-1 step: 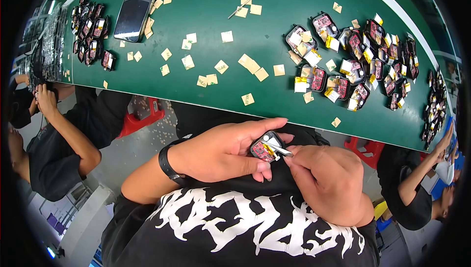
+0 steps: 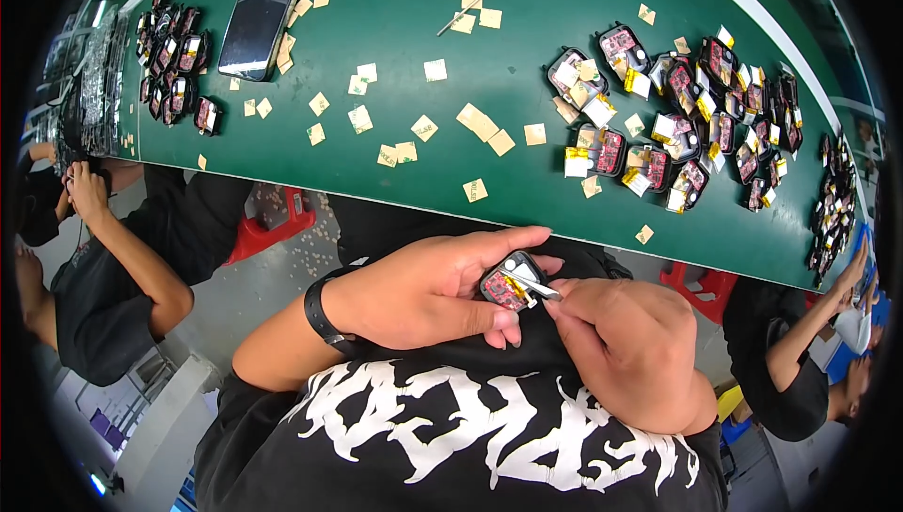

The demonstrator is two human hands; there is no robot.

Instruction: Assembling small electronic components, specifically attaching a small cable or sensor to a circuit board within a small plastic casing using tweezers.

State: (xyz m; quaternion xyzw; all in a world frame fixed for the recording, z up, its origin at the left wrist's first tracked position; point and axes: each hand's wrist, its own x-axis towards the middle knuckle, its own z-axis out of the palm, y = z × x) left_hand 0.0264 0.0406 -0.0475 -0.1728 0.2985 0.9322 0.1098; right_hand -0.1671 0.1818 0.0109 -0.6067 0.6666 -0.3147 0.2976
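Note:
My left hand [image 2: 437, 291] holds a small black device housing [image 2: 491, 279] between thumb and fingers, in front of my chest and below the table edge. Inside the housing show a red circuit board [image 2: 501, 293], a round white part and a bit of yellow tape. From the right, my right hand [image 2: 625, 329] pinches slim metal tweezers [image 2: 538, 287] between thumb and forefinger. Their tip lies over the open housing near the yellow tape. Whether the tip grips anything is too small to tell.
On the green table [image 2: 376, 202] lie scattered beige adhesive squares [image 2: 435, 70], a screwdriver [image 2: 480, 0] and a phone [image 2: 268, 14]. Open housings with batteries [image 2: 691, 141] are heaped at right, more housings [image 2: 174, 61] at left. Co-workers sit on both sides.

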